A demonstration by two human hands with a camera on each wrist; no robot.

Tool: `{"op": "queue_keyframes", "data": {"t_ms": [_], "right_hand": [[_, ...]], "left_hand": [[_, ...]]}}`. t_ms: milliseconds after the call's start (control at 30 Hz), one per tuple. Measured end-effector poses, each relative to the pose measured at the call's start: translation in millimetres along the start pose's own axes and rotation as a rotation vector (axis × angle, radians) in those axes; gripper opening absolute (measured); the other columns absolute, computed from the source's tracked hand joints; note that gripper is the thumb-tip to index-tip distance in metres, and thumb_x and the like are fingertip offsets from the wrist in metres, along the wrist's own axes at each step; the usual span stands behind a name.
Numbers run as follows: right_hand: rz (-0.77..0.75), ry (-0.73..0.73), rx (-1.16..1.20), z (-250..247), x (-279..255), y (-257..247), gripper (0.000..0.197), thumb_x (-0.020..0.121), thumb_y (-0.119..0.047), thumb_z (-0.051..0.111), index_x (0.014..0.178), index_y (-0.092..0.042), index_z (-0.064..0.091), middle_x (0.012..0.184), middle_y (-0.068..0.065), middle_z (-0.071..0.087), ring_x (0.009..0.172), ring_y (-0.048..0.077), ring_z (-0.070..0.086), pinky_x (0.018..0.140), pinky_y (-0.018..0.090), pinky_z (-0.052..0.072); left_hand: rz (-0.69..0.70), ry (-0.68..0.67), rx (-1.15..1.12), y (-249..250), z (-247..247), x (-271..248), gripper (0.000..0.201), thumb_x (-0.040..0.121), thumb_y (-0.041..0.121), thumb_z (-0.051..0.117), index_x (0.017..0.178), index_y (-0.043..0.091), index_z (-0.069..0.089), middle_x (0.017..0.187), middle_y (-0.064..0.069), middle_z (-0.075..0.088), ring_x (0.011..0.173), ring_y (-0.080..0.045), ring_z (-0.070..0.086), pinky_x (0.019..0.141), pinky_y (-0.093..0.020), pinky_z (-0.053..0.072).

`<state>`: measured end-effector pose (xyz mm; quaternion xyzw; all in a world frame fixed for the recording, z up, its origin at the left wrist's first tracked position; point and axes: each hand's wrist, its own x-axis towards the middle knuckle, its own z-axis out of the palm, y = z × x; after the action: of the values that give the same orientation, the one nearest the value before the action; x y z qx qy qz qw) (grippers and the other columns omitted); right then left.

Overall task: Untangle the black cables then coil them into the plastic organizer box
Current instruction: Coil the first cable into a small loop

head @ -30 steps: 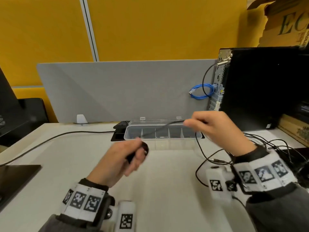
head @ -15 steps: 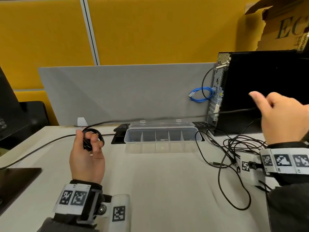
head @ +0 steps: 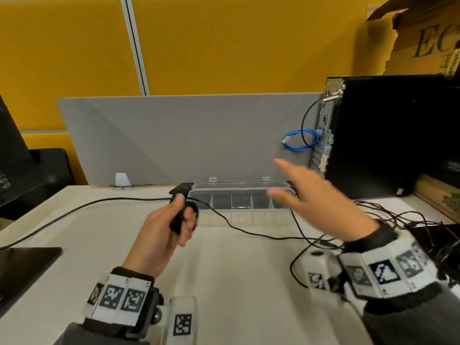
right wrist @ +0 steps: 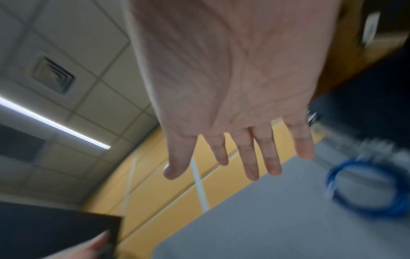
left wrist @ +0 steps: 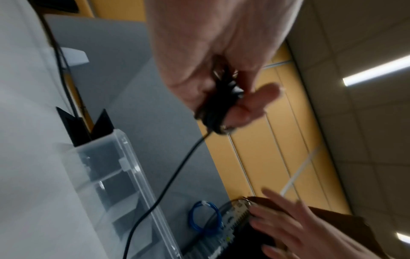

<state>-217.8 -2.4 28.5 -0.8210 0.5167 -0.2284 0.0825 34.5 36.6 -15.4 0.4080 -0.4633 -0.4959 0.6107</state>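
My left hand [head: 183,215] grips a small coil of black cable [head: 179,219] just in front of the clear plastic organizer box [head: 239,195]; in the left wrist view the coil [left wrist: 214,108] sits between thumb and fingers of that hand [left wrist: 224,98]. The cable's loose length [head: 249,231] trails right across the table to a tangle of black cables [head: 398,220]. My right hand [head: 286,180] hovers above the box's right end, fingers spread and empty, as the right wrist view [right wrist: 239,157] confirms.
A black computer tower [head: 388,135] stands at the back right with a blue cable loop [head: 298,140] beside it. A grey divider panel [head: 186,138] runs behind the box. Another black cable [head: 74,210] crosses the left of the table. A dark flat object [head: 22,265] lies at the left edge.
My right hand let the cable go and swung left from beside the tower to above the box. My left hand moved right toward the box with the coil.
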Motion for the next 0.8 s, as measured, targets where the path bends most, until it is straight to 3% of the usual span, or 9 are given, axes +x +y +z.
{"op": "queue_keyframes", "data": {"t_ms": [67, 133, 233, 300, 400, 500, 633, 733, 800], "right_hand": [[-0.132, -0.182, 0.024, 27.0, -3.4, -27.4, 0.072, 0.088, -0.058, 0.038, 0.147, -0.035, 0.005, 0.154, -0.010, 0.021, 0.140, 0.009, 0.020, 0.114, 0.042, 0.024], [-0.303, -0.251, 0.045, 52.0, -4.0, -36.9, 0.053, 0.095, -0.045, 0.041, 0.144, -0.032, 0.026, 0.146, -0.009, 0.037, 0.134, 0.006, 0.031, 0.110, 0.036, 0.029], [-0.327, -0.093, 0.353, 63.0, 0.8, -40.7, 0.015, 0.098, -0.023, 0.043, 0.092, -0.020, 0.057, 0.081, -0.012, 0.060, 0.078, -0.003, 0.054, 0.076, 0.016, 0.042], [-0.271, 0.003, 0.393, 64.5, 0.4, -43.3, 0.020, 0.099, -0.025, 0.038, 0.084, -0.023, 0.051, 0.065, -0.009, 0.052, 0.063, 0.007, 0.051, 0.067, 0.029, 0.046], [-0.295, -0.236, 0.029, 73.4, -11.2, -53.2, 0.023, 0.101, -0.035, 0.030, 0.104, -0.022, 0.049, 0.092, 0.005, 0.062, 0.083, 0.028, 0.057, 0.072, 0.040, 0.046], [-0.351, -0.493, 0.036, 75.9, -19.4, -63.9, 0.027, 0.100, -0.030, 0.033, 0.103, -0.022, 0.058, 0.093, 0.000, 0.059, 0.081, 0.017, 0.049, 0.075, 0.034, 0.040], [-0.333, -0.054, -0.002, 37.0, -7.9, -49.7, 0.027, 0.093, -0.045, 0.042, 0.085, -0.029, 0.063, 0.073, -0.015, 0.057, 0.069, 0.005, 0.049, 0.069, 0.032, 0.045], [-0.295, 0.259, 0.030, 20.5, -0.2, -22.7, 0.033, 0.085, -0.055, 0.041, 0.083, -0.032, 0.066, 0.074, -0.016, 0.064, 0.070, 0.003, 0.056, 0.062, 0.029, 0.047], [-0.265, 0.212, 0.062, 23.2, 3.7, -11.3, 0.037, 0.086, -0.057, 0.036, 0.085, -0.033, 0.065, 0.073, -0.014, 0.063, 0.070, 0.003, 0.057, 0.063, 0.029, 0.047]], "left_hand": [[-0.044, -0.255, 0.145, 3.4, 8.9, -10.2, 0.047, 0.093, 0.042, 0.042, 0.058, 0.012, 0.052, 0.039, -0.001, 0.042, 0.039, -0.013, 0.038, 0.049, -0.017, 0.041], [-0.080, -0.462, 0.154, 5.6, 8.7, -15.3, 0.050, 0.090, 0.049, 0.045, 0.054, 0.016, 0.055, 0.038, 0.000, 0.045, 0.036, -0.010, 0.040, 0.052, -0.017, 0.042], [-0.075, -0.651, 0.036, 9.0, 4.9, -19.2, 0.041, 0.081, 0.054, 0.058, 0.057, 0.021, 0.060, 0.044, 0.005, 0.055, 0.035, -0.004, 0.044, 0.051, -0.016, 0.043], [-0.022, -0.522, -0.187, 9.8, 13.1, -21.2, 0.027, 0.074, 0.041, 0.068, 0.064, 0.017, 0.068, 0.054, 0.001, 0.060, 0.043, -0.009, 0.052, 0.053, -0.018, 0.048], [0.092, -0.151, -0.433, 7.0, 21.2, -11.4, 0.032, 0.072, 0.026, 0.059, 0.086, 0.000, 0.071, 0.078, -0.012, 0.071, 0.074, -0.018, 0.070, 0.068, -0.023, 0.056], [0.138, 0.036, -0.089, 0.3, 11.5, 2.3, 0.045, 0.085, 0.043, 0.044, 0.105, 0.006, 0.059, 0.095, -0.010, 0.074, 0.098, -0.016, 0.067, 0.088, -0.026, 0.047], [-0.020, -0.227, 0.646, -5.8, 4.7, -5.7, 0.052, 0.076, 0.057, 0.046, 0.089, 0.010, 0.064, 0.074, 0.000, 0.073, 0.073, -0.009, 0.065, 0.074, -0.022, 0.043], [-0.156, -0.567, 0.480, -1.1, 21.8, -20.6, 0.045, 0.090, 0.047, 0.042, 0.075, 0.010, 0.063, 0.051, 0.002, 0.062, 0.051, -0.012, 0.055, 0.058, -0.013, 0.041], [-0.166, -0.602, 0.194, 2.9, 29.4, -26.4, 0.046, 0.089, 0.041, 0.038, 0.066, 0.013, 0.066, 0.042, 0.000, 0.056, 0.043, -0.011, 0.050, 0.056, -0.015, 0.043]]}}
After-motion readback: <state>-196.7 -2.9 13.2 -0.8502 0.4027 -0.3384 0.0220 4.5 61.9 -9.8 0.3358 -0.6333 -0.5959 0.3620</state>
